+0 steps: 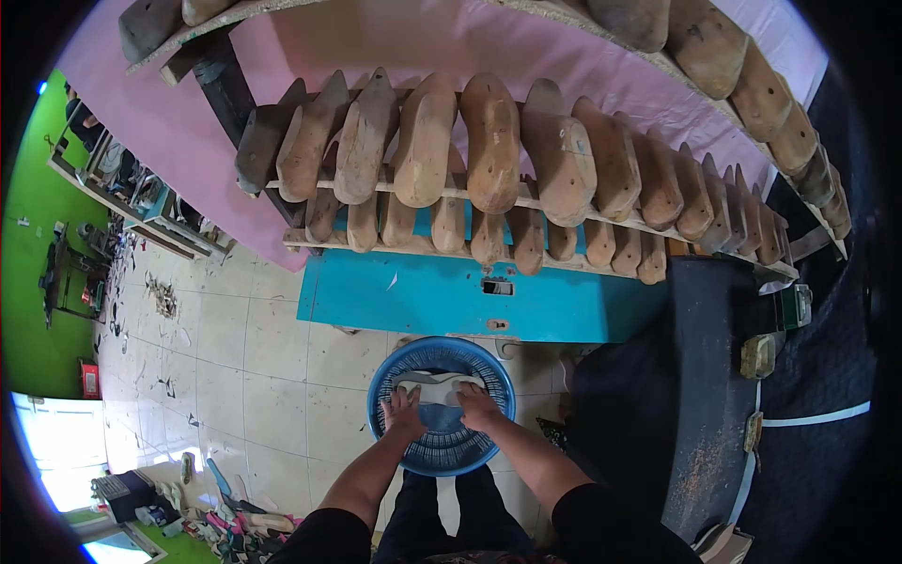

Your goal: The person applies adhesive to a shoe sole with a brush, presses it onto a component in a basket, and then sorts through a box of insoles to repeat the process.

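A round blue plastic basket point(377, 414) with slotted sides stands below me, in front of my legs. Inside it lies a long white-and-grey piece shaped like a shoe sole point(434, 383), placed crosswise; whether it is one sole or several together I cannot make out. My left hand point(402, 414) grips its left end, thumb and fingers closed on the edge. At the other end my right hand point(476, 408) holds it with bent fingers. Both hands are inside the basket's rim.
Wooden shoe lasts point(491, 141) hang in rows on racks ahead. Beneath them is a turquoise board point(404, 296). A dark-covered bench point(705, 395) stands at right. Mixed shoe pieces point(249, 526) are heaped at lower left, and scraps litter the tiled floor point(221, 348).
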Action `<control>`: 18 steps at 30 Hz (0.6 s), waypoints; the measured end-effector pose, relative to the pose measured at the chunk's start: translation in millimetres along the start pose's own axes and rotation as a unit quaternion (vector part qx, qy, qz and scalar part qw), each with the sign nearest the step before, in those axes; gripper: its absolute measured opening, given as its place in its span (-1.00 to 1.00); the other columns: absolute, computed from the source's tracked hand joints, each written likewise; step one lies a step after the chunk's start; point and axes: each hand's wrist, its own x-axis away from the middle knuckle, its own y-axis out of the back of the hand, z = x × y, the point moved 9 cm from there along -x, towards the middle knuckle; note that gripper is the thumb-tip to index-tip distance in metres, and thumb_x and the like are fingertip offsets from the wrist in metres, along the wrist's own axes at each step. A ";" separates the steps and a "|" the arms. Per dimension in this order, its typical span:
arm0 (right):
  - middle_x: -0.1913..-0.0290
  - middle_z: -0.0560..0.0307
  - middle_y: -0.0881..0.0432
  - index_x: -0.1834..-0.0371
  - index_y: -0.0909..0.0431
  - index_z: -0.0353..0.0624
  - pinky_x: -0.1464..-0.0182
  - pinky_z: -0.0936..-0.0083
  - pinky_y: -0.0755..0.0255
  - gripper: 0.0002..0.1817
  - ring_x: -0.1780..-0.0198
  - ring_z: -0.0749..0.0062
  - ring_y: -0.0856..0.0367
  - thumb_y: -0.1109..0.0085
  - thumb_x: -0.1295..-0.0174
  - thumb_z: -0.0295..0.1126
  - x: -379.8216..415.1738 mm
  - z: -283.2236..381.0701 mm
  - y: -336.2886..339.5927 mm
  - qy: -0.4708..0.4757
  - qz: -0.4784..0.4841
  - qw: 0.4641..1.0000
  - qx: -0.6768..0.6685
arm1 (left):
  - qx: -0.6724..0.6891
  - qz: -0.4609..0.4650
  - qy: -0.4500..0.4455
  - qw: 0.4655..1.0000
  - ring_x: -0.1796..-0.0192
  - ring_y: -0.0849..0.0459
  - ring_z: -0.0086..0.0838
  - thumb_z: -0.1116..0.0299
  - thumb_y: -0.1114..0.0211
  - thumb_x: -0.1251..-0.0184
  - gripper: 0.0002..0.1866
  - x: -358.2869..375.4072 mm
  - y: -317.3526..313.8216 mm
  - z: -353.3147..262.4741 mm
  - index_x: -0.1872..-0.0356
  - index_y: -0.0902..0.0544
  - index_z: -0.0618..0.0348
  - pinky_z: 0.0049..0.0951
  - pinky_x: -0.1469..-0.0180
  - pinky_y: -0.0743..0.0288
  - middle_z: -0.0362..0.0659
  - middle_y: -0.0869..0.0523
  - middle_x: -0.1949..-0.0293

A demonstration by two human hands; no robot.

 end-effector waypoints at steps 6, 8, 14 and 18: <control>-0.58 -0.08 -0.11 -0.43 -0.33 -0.23 -0.62 0.05 -0.09 -0.18 -0.64 -0.10 -0.02 -0.46 -0.05 -0.34 3.2 -5.1 -1.0 -0.028 0.032 0.999 -0.001 | 0.014 -0.004 -0.016 1.000 -0.69 0.16 0.02 -0.18 -0.48 -0.11 0.33 -29.2 -12.1 -12.8 -0.67 0.26 0.16 0.21 -0.59 0.09 0.06 0.10 -0.65; -0.59 -0.06 -0.05 -0.46 -0.20 -0.19 -0.62 -0.07 -0.04 -0.10 -0.66 -0.09 0.04 -0.47 -0.03 -0.38 7.6 -2.5 -7.6 -0.013 0.014 1.000 -0.003 | 0.013 -0.017 -0.035 0.999 -0.69 0.20 0.03 -0.18 -0.48 -0.11 0.35 -28.5 -14.3 -9.0 -0.67 0.28 0.19 0.17 -0.60 0.08 0.06 0.14 -0.65; -0.59 -0.07 -0.06 -0.50 -0.16 -0.20 -0.61 -0.11 -0.02 -0.09 -0.65 -0.10 0.02 -0.43 -0.06 -0.35 12.2 7.7 -12.0 -0.022 -0.004 0.999 0.036 | 0.005 -0.004 -0.057 0.998 -0.68 0.24 0.09 -0.18 -0.49 -0.09 0.35 -31.3 -14.9 -5.9 -0.67 0.27 0.17 0.23 -0.60 0.12 0.10 0.14 -0.62; -0.60 -0.09 -0.07 -0.50 -0.23 -0.22 -0.60 -0.11 -0.04 -0.14 -0.63 -0.13 -0.02 -0.38 -0.10 -0.30 16.5 14.9 -15.6 -0.051 -0.047 0.994 0.079 | 0.015 -0.004 -0.033 0.999 -0.68 0.21 0.08 -0.13 -0.45 -0.16 0.26 -21.7 -6.6 -12.0 -0.66 0.20 0.20 0.24 -0.61 0.16 0.10 0.12 -0.62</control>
